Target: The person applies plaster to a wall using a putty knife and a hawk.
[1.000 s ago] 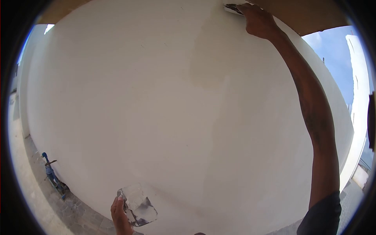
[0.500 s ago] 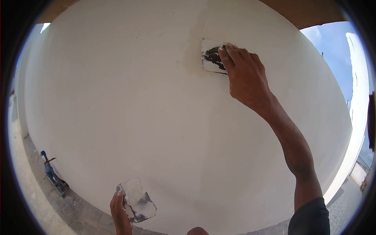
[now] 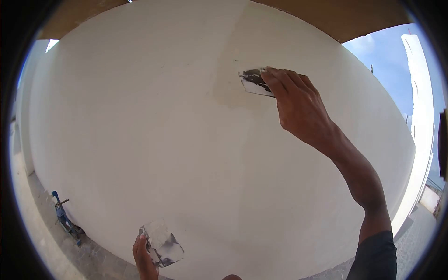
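Against the upper part of a pale wall (image 3: 140, 130), my right hand (image 3: 298, 100) grips a flat plate-like scraper (image 3: 255, 83) smeared with white and dark patches. Its fingers cover the scraper's right side. Around the scraper the wall shows a slightly darker, damp-looking band. Low in view, my left hand (image 3: 145, 256) is closed on the left edge of a second flat plate (image 3: 163, 245), which carries whitish paste and dark smears.
A blue tool-like object (image 3: 65, 218) stands at the wall's foot on the lower left, on grey paving (image 3: 100, 252). Brown overhangs (image 3: 326, 16) cross the top. A bright white wall (image 3: 416, 93) and sky are at the right.
The right hand's scraper now looks more tilted and sits slightly lower in view. The view has shifted a little, and the left hand still holds its plate.
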Motion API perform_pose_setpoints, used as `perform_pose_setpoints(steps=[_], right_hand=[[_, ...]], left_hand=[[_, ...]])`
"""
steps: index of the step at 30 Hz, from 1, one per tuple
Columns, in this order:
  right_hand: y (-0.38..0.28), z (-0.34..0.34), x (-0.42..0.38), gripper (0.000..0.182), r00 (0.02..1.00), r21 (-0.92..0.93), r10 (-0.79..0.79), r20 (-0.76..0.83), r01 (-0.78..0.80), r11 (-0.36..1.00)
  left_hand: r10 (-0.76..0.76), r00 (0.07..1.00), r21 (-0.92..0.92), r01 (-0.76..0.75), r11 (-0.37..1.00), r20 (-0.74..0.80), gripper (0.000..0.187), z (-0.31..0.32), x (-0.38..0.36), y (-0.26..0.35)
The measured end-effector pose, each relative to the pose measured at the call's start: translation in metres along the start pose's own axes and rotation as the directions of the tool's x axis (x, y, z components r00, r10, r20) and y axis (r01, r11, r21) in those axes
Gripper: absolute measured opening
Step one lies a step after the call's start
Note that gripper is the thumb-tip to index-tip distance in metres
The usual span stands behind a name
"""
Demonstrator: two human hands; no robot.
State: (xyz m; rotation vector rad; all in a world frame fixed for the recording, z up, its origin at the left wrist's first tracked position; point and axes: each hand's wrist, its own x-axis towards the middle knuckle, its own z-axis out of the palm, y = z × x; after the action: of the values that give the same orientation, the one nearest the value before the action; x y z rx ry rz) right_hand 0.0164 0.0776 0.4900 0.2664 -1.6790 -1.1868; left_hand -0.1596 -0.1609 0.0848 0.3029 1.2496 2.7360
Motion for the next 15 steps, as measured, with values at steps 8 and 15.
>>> perform_pose_setpoints(steps=[8, 15], right_hand=[[0.188, 0.046, 0.072, 0.048, 0.991, -0.194, 0.133, 0.008, -0.129, 0.973], [0.168, 0.054, 0.065, 0.050, 0.961, -0.236, 0.225, 0.161, -0.184, 0.954]], left_hand=[[0.016, 0.999, -0.007, -0.016, 1.000, 0.042, 0.038, -0.009, 0.006, -0.008], [0.004, 0.999, -0.042, -0.002, 0.999, 0.049, 0.038, -0.010, 0.010, -0.012]])
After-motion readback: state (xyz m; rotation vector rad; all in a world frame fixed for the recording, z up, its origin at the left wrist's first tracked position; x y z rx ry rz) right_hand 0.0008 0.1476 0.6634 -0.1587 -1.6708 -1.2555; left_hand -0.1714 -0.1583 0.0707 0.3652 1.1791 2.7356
